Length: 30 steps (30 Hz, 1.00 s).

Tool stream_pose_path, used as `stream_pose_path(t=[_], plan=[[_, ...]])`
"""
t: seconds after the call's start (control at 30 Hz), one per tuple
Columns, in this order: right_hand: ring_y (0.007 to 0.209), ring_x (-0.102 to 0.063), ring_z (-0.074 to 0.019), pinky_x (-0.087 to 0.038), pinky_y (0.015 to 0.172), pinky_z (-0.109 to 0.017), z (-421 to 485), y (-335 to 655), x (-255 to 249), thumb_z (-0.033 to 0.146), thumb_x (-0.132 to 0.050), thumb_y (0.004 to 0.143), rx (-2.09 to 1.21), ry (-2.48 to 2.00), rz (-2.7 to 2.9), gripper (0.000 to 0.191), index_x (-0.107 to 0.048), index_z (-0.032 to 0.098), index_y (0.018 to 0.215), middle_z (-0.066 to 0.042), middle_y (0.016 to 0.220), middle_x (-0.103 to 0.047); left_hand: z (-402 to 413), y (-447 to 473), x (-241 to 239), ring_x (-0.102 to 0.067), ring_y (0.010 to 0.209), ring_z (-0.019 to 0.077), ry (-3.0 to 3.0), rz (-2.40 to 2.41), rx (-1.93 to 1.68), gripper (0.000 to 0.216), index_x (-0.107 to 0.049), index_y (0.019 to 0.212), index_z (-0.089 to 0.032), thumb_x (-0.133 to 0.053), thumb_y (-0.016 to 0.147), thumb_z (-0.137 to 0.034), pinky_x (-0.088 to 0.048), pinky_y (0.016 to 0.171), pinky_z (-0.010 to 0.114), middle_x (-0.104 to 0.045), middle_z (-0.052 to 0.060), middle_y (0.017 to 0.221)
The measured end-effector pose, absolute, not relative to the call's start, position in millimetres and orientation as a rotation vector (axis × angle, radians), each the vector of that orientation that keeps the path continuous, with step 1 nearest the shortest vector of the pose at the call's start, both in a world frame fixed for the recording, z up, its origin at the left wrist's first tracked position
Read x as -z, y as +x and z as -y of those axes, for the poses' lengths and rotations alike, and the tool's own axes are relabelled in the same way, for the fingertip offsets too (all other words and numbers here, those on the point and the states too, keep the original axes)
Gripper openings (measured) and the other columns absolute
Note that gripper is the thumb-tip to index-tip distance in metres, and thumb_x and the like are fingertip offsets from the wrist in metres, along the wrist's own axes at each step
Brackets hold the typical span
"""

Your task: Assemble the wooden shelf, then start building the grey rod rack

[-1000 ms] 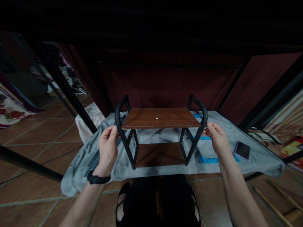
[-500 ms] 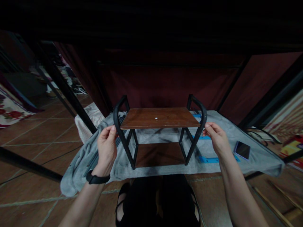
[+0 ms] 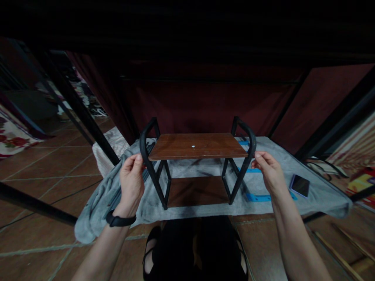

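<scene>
A small two-tier rack (image 3: 197,145) with brown wooden shelves and black metal side frames stands on a grey cloth (image 3: 316,191) on the floor. My left hand (image 3: 131,183) is pinched against the left side frame at the level of the upper shelf. At the right side frame my right hand (image 3: 271,171) is pinched the same way, fingertips touching the black bar. A white speck lies on the upper shelf. A black band circles my left wrist.
A dark phone (image 3: 300,185) lies on the cloth at the right, next to blue strips (image 3: 258,198). Black metal posts (image 3: 79,109) slant at left and right. A maroon fabric panel (image 3: 205,105) stands behind the rack. My feet in sandals (image 3: 152,249) show below.
Both hands have shifted slightly along the side frames. The rack has barely moved, and both grips stay closed.
</scene>
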State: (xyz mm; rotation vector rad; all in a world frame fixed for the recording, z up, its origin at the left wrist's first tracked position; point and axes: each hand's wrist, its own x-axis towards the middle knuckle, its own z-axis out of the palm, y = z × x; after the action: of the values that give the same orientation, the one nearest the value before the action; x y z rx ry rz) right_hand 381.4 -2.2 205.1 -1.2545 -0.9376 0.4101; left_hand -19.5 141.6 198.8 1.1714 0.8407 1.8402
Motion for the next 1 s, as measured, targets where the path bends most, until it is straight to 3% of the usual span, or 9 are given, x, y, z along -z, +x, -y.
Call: stream_pose_path(t=[1.0], plan=[[0.059,-0.056,-0.0138,-0.048,0.06,-0.028,4.6,381.7,-199.5,0.056,-0.071,0.08,-0.407,-1.265,0.957,0.033,-0.067,0.024,0.086,0.003,0.065,-0.06,-139.5,-17.9,-196.3,-0.057,0.071,0.0092,1.142,-0.813,-1.849,0.025,-0.07,0.085,-0.022,-0.082,0.073,-0.04,-0.044,0.067,0.021,-0.066,-0.002,0.083]])
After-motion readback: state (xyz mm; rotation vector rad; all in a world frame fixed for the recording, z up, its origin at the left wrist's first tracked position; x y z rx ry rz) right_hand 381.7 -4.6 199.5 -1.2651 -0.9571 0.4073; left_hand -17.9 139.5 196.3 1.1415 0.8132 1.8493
